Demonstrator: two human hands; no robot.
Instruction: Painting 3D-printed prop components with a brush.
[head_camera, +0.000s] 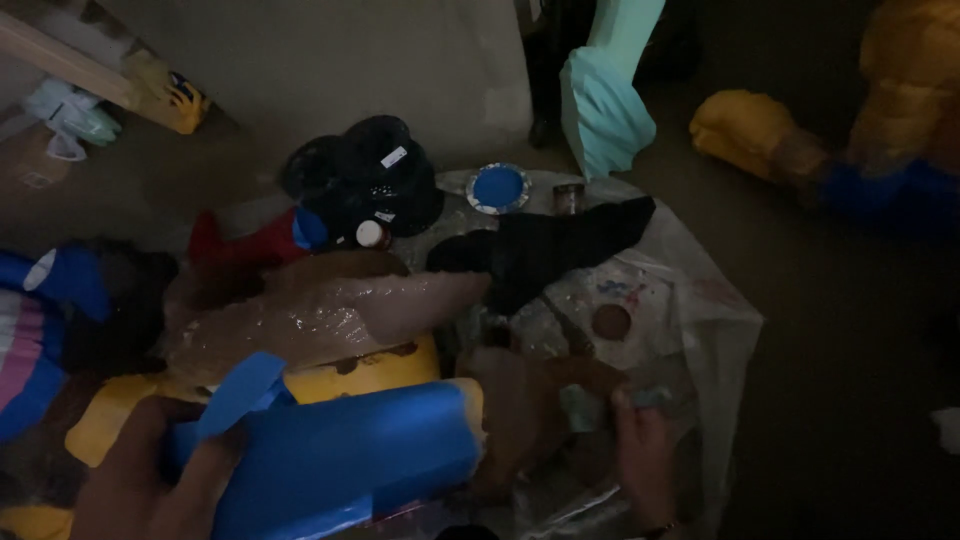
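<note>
The scene is dim. My left hand (140, 485) at the bottom left grips the near end of a large blue-covered roll (340, 460) with a yellow end face. A loose blue tape strip (240, 392) sticks up beside its fingers. My right hand (645, 455) at the bottom right pinches a small greenish pad (580, 408) against a brown shape (520, 415). Behind the roll lies a brown form wrapped in shiny plastic film (320, 320) on a yellow base (370, 375).
A clear plastic sheet (715, 320) covers the floor. On it lie a plate of blue paint (498, 187), a plate with a brown paint spot (611, 322), a small jar (568, 198) and a black cloth (560, 245). A black bag (365, 175), a teal foam shape (600, 100) and a yellow foam shape (760, 130) stand behind.
</note>
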